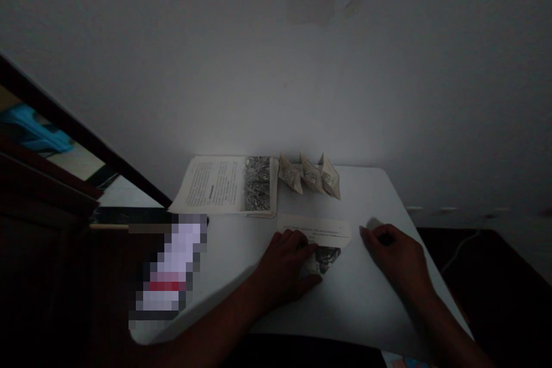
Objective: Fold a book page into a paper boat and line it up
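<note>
A folded sheet of printed paper lies on the white table, with a dark picture on its lower part and a slanted lower right edge. My left hand rests on the left part of this paper, fingers bent and thumb apart from them, hiding that side. To the right of the sheet is my right hand, low over the table. Its fingers are curled in and the thumb meets them; nothing shows in its grasp. A small gap separates it from the paper.
Folded paper boats stand in a row by the wall. Beside them lies an open book with a dark picture. A pixelated phone-like object is at the left edge of the white table.
</note>
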A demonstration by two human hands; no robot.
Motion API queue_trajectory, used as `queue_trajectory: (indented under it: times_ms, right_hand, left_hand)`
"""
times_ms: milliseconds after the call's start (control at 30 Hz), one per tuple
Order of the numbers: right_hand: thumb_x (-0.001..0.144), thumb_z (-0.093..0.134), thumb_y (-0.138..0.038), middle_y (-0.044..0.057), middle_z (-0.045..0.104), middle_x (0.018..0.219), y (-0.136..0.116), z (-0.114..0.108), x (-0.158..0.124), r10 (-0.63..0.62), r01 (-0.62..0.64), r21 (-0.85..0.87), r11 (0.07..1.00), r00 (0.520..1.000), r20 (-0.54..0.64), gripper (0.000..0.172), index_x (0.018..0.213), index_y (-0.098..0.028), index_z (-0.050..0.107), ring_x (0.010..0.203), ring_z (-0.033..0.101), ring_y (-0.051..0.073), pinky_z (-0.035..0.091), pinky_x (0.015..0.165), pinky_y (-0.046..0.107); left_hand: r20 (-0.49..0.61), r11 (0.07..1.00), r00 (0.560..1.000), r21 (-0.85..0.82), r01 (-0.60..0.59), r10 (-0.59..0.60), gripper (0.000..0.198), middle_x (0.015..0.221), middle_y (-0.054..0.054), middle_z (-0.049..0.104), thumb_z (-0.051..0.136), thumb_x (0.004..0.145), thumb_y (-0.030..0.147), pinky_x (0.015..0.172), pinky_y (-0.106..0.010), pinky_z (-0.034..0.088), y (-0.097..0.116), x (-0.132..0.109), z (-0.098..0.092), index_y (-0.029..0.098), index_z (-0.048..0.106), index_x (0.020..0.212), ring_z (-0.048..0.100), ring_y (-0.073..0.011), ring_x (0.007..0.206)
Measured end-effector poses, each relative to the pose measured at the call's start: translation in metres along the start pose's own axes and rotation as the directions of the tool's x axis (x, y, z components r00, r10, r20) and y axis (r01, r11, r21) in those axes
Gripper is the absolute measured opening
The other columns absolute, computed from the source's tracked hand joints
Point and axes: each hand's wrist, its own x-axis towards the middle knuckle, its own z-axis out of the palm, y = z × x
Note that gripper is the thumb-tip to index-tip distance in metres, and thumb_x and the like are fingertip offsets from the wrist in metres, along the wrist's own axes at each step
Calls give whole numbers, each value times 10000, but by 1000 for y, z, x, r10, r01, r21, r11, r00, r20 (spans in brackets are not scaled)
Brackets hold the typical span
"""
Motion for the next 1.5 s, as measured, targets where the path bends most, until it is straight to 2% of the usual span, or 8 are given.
queue_trajectory:
  times_ms: [133, 300, 467, 633, 967, 1133, 1367, 1500]
  right_hand:
    - [774, 556, -509, 34, 678, 765, 3, 3, -1, -210, 209, 116, 971, 978, -2, 313, 763, -205, 625, 688, 636, 197, 483, 651, 309]
    - [828, 541, -399, 66, 671, 936, -6, 8, 0, -541, 538, 89, 838, 841, 16, 230, 911, -207, 636, 886, 618, 228, 483, 802, 400]
    - [853, 531, -319, 82, 647, 1073, -26, 14, 4, -666, 662, 75, 746, 745, 44, 231, 1032, -205, 621, 1018, 579, 231, 458, 888, 420]
    - [881, 480, -254, 89, 641, 1116, -42, 17, 4, -756, 759, 68, 647, 629, 178, 286, 1139, -180, 579, 1058, 563, 229, 431, 940, 424]
    - [876, 463, -197, 91, 669, 1020, -19, 3, -15, -776, 790, 2, 613, 601, 191, 283, 1135, -170, 576, 955, 598, 224, 475, 873, 420]
    - [871, 448, -161, 106, 668, 964, -17, -9, -38, -770, 792, -2, 611, 595, 231, 246, 1056, -144, 610, 927, 596, 237, 485, 857, 427]
    - [854, 476, -140, 94, 654, 1028, -35, -3, -75, -770, 761, 175, 625, 563, 299, 329, 1170, -179, 558, 978, 568, 229, 482, 864, 390]
    - [808, 497, -106, 62, 656, 1034, -57, 5, -83, -763, 716, 281, 639, 545, 347, 302, 1073, -207, 603, 957, 573, 206, 474, 875, 371]
  left_hand:
    - [3, 1000, 1000, 15, 5, -5, 543, 1064, -73, 525, 661, 716, 447, 838, -406, 371, 1, 0, -2, 246, 516, 1200, 463, -252, 960]
    - [12, 1000, 1000, -1, -5, 5, 522, 1077, -75, 522, 635, 741, 444, 832, -407, 371, 2, 0, -3, 239, 510, 1205, 457, -254, 963]
    - [23, 1000, 1000, 9, -7, 7, 505, 1091, -74, 520, 618, 754, 438, 846, -420, 363, 2, 1, -4, 240, 502, 1203, 452, -258, 980]
    - [49, 1000, 999, 29, -5, 4, 506, 1073, -73, 518, 634, 738, 421, 837, -403, 374, 5, 1, -7, 240, 502, 1192, 456, -249, 962]
    - [86, 997, 996, 60, -42, 37, 387, 1047, -80, 523, 593, 754, 347, 863, -399, 369, 12, 6, -20, 235, 546, 1121, 465, -252, 988]
    - [28, 992, 998, 111, -54, 51, 366, 1177, -107, 505, 565, 784, 337, 934, -448, 325, 9, 9, -16, 218, 555, 1130, 437, -279, 1098]
    - [0, 987, 999, 156, -42, 42, 304, 1221, -102, 488, 532, 809, 288, 952, -457, 308, 8, 17, -14, 221, 581, 1101, 416, -281, 1137]
    - [24, 986, 998, 156, -66, 63, 288, 1184, -86, 512, 505, 840, 250, 920, -407, 340, 4, 23, -11, 232, 585, 1116, 449, -251, 1082]
